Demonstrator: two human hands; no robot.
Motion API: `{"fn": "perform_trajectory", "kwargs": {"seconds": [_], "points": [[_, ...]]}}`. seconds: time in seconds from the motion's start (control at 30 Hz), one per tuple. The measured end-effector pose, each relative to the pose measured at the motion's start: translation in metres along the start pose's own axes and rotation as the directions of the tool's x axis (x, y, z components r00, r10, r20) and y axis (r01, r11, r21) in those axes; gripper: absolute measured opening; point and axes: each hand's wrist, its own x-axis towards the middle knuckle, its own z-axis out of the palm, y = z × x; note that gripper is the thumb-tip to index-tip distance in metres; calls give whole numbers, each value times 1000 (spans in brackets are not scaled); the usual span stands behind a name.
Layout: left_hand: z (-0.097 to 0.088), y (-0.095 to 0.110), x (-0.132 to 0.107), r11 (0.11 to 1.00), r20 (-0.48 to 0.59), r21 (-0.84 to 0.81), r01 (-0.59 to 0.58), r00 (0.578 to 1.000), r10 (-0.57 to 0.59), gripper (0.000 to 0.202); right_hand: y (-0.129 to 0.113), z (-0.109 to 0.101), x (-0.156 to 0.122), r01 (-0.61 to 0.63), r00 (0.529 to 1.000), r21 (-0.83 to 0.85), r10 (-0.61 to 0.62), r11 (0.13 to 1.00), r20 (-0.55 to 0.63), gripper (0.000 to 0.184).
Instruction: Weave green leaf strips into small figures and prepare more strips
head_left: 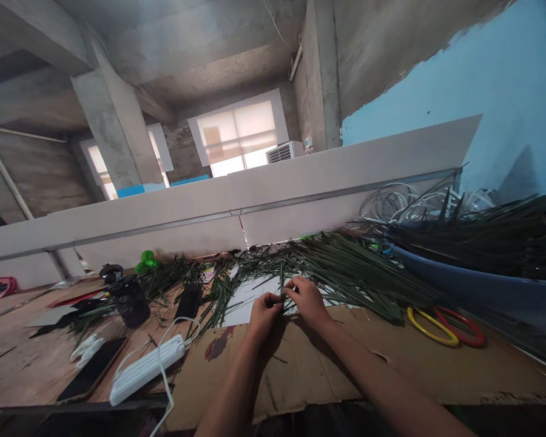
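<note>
Both hands meet at the middle of the table, just past the far edge of a brown cardboard sheet (309, 352). Between them stands a thin green leaf strip (282, 274), pointing away from me. My left hand (264, 312) pinches its near end. A little higher, my right hand (304, 297) has thumb and forefinger closed on the same strip. Under and beyond the hands lies a white sheet (248, 300) strewn with cut leaf pieces. Long dark green palm leaves (355, 270) are heaped just to the right.
Scissors with yellow and red handles (459, 328) lie right on the cardboard. A blue tub (473, 285) of leaves stands beyond. Left are a white power strip (148, 370) with a cable, a phone (93, 370), a dark jar (130, 301) and a green fan (147, 262). A white partition (300, 176) runs behind.
</note>
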Motion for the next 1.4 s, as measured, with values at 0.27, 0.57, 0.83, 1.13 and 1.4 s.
{"fn": "perform_trajectory", "kwargs": {"seconds": [0.27,0.57,0.83,1.13,1.4], "points": [[-1,0,-1,994,15,104,-44,999,43,7,5,0,2,11,999,-60,-14,998,-52,10],[1,1,-2,977,44,186,-104,994,98,9,6,0,2,24,998,-26,-26,999,-65,12],[2,6,-7,959,60,253,-126,992,115,26,4,4,0,35,999,24,-34,999,-22,12],[3,9,-5,959,65,234,-160,987,149,16,1,3,0,27,998,41,-24,999,-52,12],[3,6,-3,973,38,187,-132,991,128,22,3,3,2,6,999,64,-3,998,-51,11]]}}
